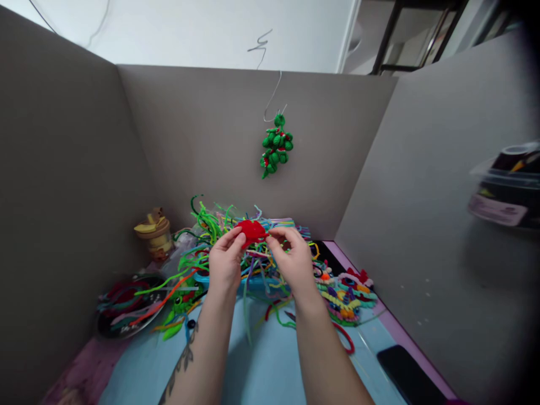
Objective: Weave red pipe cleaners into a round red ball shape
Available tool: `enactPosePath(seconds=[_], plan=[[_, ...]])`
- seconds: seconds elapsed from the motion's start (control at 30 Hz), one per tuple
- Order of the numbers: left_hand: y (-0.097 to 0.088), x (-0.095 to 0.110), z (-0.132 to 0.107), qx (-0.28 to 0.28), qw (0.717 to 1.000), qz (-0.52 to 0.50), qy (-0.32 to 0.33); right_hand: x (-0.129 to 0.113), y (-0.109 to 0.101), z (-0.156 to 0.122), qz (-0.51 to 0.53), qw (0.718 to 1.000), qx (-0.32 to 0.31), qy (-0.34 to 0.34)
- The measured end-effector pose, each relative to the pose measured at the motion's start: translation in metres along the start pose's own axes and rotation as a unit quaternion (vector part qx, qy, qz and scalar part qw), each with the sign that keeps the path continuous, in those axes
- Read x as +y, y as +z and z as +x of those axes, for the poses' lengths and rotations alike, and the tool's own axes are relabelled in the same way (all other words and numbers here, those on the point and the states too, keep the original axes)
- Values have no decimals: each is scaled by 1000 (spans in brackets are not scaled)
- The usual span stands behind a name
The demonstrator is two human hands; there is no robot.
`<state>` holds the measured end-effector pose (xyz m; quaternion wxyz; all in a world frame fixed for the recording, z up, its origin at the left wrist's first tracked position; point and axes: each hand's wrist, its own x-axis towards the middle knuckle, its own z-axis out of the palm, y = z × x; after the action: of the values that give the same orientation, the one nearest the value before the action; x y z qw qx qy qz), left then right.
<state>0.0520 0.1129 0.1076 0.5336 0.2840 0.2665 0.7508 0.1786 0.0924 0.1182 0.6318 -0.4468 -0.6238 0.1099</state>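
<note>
A red fuzzy piece [252, 232], seemingly shaped from chenille stems, is held up in front of me. My left hand [228, 256] pinches its left side between thumb and fingers. At its right end, the thumb and fingertips of my right hand [292, 256] close on a thin red tip. Behind and below both hands spreads a heap of loose pipe cleaners [206, 222], mostly green with other colours, in and around a blue tray [270, 286]. My hands hide part of the heap.
A green and red fuzzy ornament [276, 147] hangs from a wire on the grey partition. Left are a round dish [126, 326] with stems and a yellow-brown pot [158, 239]. Right are colourful fuzzy pieces [348, 298], a dark phone [411, 374] and a wall-mounted plastic container [506, 191].
</note>
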Motion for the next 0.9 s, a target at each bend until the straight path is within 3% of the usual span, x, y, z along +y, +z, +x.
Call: enactPosePath(seconds=[0.23,0.4,0.73,0.9], plan=[[-1,-7,-3,-27,998,42,35,-1,6,-2,1,999,8,51],[2,-8,-7,-39,998,40,24,3,7,-1,1,997,11,80],[6,-8,-9,-33,999,28,2,11,8,1,-20,997,41,55],[6,-9,-8,-16,999,32,27,8,10,-1,-21,998,53,25]])
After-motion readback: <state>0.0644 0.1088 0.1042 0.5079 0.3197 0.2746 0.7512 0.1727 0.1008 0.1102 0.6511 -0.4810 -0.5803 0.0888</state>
